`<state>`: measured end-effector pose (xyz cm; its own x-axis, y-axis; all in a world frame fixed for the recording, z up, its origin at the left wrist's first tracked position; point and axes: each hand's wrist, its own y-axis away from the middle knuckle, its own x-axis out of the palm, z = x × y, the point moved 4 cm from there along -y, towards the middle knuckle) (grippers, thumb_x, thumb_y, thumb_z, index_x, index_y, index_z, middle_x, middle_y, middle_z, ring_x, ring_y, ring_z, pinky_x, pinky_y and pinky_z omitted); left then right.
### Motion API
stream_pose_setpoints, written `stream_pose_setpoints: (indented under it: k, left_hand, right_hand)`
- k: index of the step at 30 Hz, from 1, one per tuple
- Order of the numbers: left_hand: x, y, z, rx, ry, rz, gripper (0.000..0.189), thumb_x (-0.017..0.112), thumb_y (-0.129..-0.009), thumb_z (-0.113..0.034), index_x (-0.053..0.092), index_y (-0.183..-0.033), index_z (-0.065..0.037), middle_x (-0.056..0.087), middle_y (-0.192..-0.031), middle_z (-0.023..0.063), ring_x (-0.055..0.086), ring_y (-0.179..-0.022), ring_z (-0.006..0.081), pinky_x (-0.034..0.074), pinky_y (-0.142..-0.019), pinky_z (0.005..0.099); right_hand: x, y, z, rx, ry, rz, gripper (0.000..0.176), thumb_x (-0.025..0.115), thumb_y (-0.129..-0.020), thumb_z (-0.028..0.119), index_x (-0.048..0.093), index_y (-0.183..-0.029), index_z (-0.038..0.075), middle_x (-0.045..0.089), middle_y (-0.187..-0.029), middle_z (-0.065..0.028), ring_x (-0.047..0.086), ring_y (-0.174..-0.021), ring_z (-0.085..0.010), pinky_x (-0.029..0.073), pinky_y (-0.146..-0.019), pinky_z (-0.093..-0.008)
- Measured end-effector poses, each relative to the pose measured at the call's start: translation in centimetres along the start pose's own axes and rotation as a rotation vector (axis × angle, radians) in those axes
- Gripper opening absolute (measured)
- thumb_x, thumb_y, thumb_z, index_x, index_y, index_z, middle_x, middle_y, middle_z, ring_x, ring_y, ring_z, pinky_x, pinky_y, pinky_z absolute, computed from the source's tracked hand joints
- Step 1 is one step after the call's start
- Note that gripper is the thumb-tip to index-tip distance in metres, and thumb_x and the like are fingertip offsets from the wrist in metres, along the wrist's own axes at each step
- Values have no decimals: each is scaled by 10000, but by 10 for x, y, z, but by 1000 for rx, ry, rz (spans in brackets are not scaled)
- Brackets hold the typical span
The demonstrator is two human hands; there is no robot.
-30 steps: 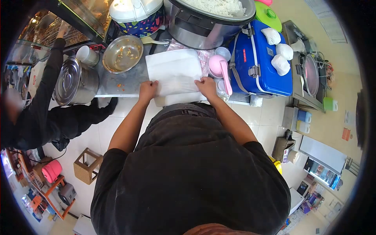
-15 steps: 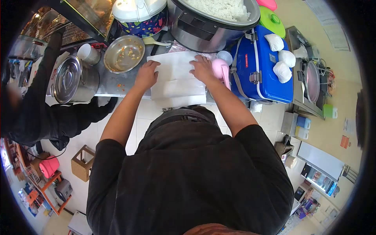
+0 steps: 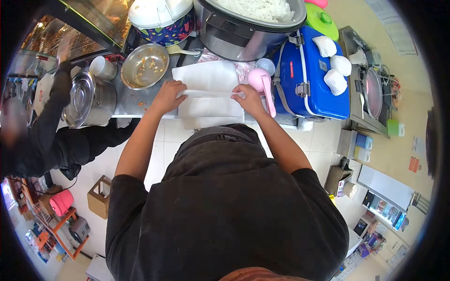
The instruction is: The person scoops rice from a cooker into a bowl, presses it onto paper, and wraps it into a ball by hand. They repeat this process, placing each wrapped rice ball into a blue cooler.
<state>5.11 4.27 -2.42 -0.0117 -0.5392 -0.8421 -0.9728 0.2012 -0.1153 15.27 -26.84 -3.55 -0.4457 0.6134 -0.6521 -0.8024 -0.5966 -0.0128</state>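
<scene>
The white paper sheets [image 3: 206,77] are laid on the steel counter [image 3: 135,100]. Their folded edge, running side to side, is pinched at each end by the left hand [image 3: 168,96] and right hand [image 3: 248,99].

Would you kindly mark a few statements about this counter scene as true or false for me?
1. The left hand and the right hand are both on the white paper. True.
2. The metal bowl lies to the right of the paper. False: it lies to the paper's left.
3. Three white bags sit on the blue cooler. True.
4. The big pot behind the paper is empty. False: it holds white rice.
5. A pink scoop lies between the paper and the cooler. True.
</scene>
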Motion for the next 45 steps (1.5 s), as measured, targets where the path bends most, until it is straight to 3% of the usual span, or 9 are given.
stream_pose_setpoints:
  k: [10, 16, 19, 22, 28, 35, 41, 43, 45]
  left_hand:
    - [21, 57, -4, -53, -80, -189, 234, 779, -705, -12, 677, -883, -127, 650, -973, 34, 616, -976, 307, 447, -820, 448]
    - [-2, 17, 11, -80, 190, -255, 321, 649, -831, -6, 660, -1148, -56, 670, -1207, 169, 604, -1200, 395, 463, -1050, 469]
    - [-4, -22, 4, -100, 570, -121, 458, 661, -905, -94, 591, -1354, -35, 636, -1348, 222, 553, -1331, 412, 438, -1140, 444]
    - [-8, -65, -32, -9, 528, 123, 579, 725, -924, -247, 563, -1440, -39, 629, -1396, 216, 570, -1341, 384, 464, -1123, 424]
    - [49, -62, -56, 156, 3, 690, 608, 766, -898, -393, 642, -1392, -61, 664, -1389, 167, 638, -1237, 370, 480, -1080, 451]
    - [61, -11, -52, 20, -8, 368, 603, 685, -899, -113, 549, -1485, -67, 610, -1468, 157, 598, -1320, 346, 458, -1127, 474]
    - [66, 35, -78, 171, -201, 163, 695, 629, -957, -180, 383, -1600, -87, 333, -1681, 169, 268, -1575, 343, 224, -1278, 527]
    - [66, 48, -79, 153, -216, 151, 682, 623, -966, -198, 391, -1599, -92, 329, -1681, 159, 264, -1573, 339, 206, -1280, 530]
    - [66, 56, -79, 151, -200, 122, 676, 634, -964, -207, 407, -1590, -93, 360, -1658, 153, 293, -1553, 339, 222, -1270, 527]
  right_hand:
    - [19, 49, -6, -184, 77, -134, 191, 817, -727, 36, 685, -856, 86, 662, -991, -51, 604, -1028, -320, 462, -902, -442]
    - [20, 51, -11, -170, 53, -176, 193, 768, -723, -17, 689, -867, 84, 678, -1093, -69, 594, -1103, -323, 467, -980, -428]
    - [15, 49, -6, -121, -29, -178, 188, 755, -732, -21, 703, -880, 82, 686, -1129, -66, 590, -1134, -320, 464, -1004, -431]
    - [12, 48, 0, -128, -25, -125, 183, 750, -742, -18, 714, -892, 81, 690, -1159, -61, 588, -1156, -316, 459, -1026, -428]
    - [12, 52, -3, -60, -84, -172, 178, 774, -755, 2, 729, -904, 89, 690, -1169, -60, 592, -1164, -312, 470, -1017, -416]
    - [12, 58, -8, 73, -164, -229, 175, 759, -765, -10, 739, -915, 78, 690, -1174, -75, 599, -1159, -317, 486, -994, -407]
    - [10, 67, -11, 12, 14, -298, 182, 685, -769, -38, 726, -918, 58, 690, -1163, -100, 616, -1147, -327, 488, -1008, -416]
    - [8, 68, -8, 1, 126, -328, 209, 662, -763, -38, 723, -940, 56, 691, -1166, -105, 625, -1147, -331, 490, -1018, -426]
    - [11, 63, 19, -280, 146, -275, 253, 648, -757, -35, 722, -981, 55, 693, -1173, -104, 632, -1148, -337, 497, -1014, -438]
